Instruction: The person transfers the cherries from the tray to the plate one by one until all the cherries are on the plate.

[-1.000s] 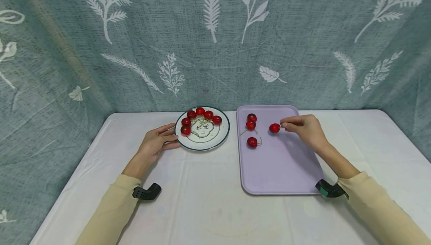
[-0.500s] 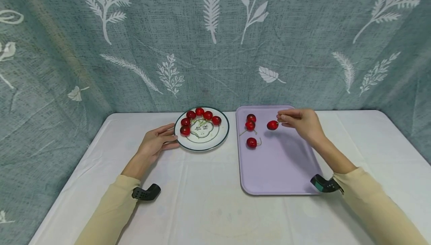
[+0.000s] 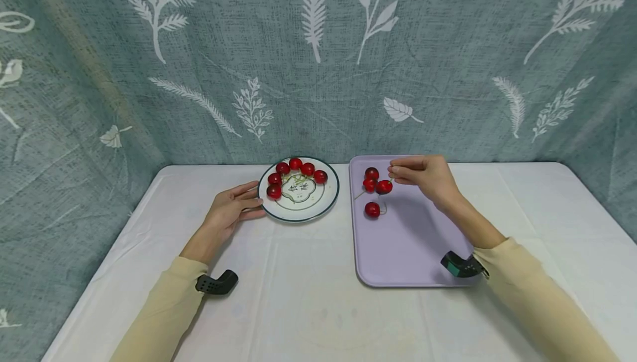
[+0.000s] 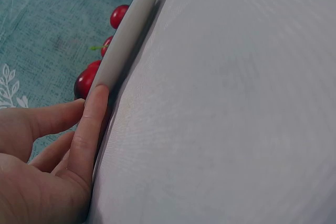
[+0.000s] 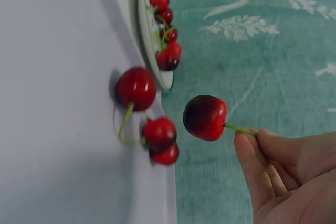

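Rests the left hand (image 3: pixel 230 211), loosely spread, against the plate (image 3: pixel 298 214) of six cherries (image 3: pixel 282 168). Farther off, pinches another cherry (image 5: pixel 205 118) by its stem (image 5: pixel 239 128) with the right hand (image 3: pixel 429 178), above the tray (image 3: pixel 413 254) and near three more cherries (image 3: pixel 372 210).

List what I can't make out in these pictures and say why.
Head view: the dark print on the round white dark-rimmed plate is too small to read.
Head view: the right forearm hides part of the right edge of the rectangular purple tray.
Left wrist view: the plate's edge hides parts of the glossy round red cherries behind it.
Right wrist view: the right and lower frame edges cut off part of the right hand.
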